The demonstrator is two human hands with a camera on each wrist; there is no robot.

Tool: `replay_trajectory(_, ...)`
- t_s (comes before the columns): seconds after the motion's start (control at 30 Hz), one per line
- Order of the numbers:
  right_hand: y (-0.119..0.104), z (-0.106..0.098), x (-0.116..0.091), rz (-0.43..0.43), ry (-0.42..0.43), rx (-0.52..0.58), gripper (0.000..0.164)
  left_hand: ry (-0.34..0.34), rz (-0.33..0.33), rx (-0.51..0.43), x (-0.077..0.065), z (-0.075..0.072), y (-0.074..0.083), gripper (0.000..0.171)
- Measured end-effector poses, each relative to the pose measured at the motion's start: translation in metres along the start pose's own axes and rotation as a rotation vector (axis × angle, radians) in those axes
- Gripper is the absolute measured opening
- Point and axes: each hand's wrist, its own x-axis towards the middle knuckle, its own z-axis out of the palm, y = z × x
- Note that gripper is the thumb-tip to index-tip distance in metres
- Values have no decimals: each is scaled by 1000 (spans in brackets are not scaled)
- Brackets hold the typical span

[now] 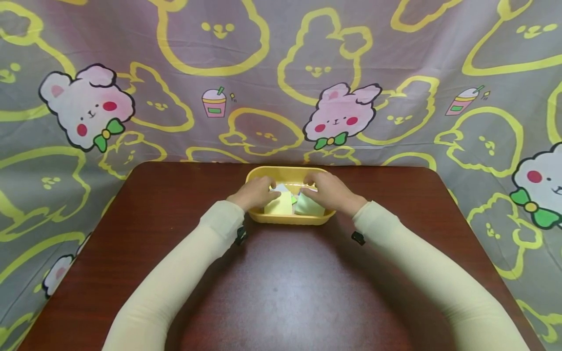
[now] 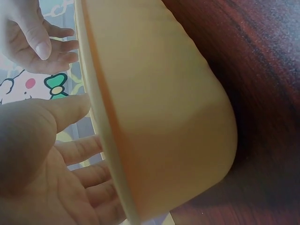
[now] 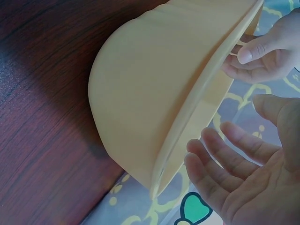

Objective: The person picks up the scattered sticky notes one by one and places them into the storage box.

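Observation:
A yellow plastic basket [image 1: 290, 220] stands at the table's far side. In it lie a pale yellow square of paper [image 1: 279, 204], a pale green one [image 1: 309, 205] and some white and coloured pieces partly hidden under the hands. My left hand [image 1: 253, 193] reaches over the basket's left end, fingers loosely bent above the yellow paper. From the right end my right hand [image 1: 330, 192] reaches in over the green paper. The right wrist view shows the right hand's fingers [image 3: 229, 161] spread with nothing between them. In the left wrist view, the left fingertips disappear behind the rim.
The basket rests on a dark red-brown wooden table [image 1: 272, 287]. A grey cloth [image 1: 263, 87] printed with yellow outlines and cartoon animals hangs behind the table and along both sides. Small dark wrist devices [image 1: 358, 237] sit below the sleeve cuffs.

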Motion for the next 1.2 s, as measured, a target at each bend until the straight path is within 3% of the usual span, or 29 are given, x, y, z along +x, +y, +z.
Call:
replay_trajectory(0.37, -2, -1, -1, -7, 17, -12, 41, 32, 19, 15, -3, -3, 3, 45)
replay_trajectory(0.63, -7, -5, -6, -12, 68, 18, 40, 118, 31, 59, -12, -9, 9, 45)
replay_trajectory(1.2, -31, 2, -34, -47, 227, 135, 38, 302, 98, -31, -40, -9, 19, 36)
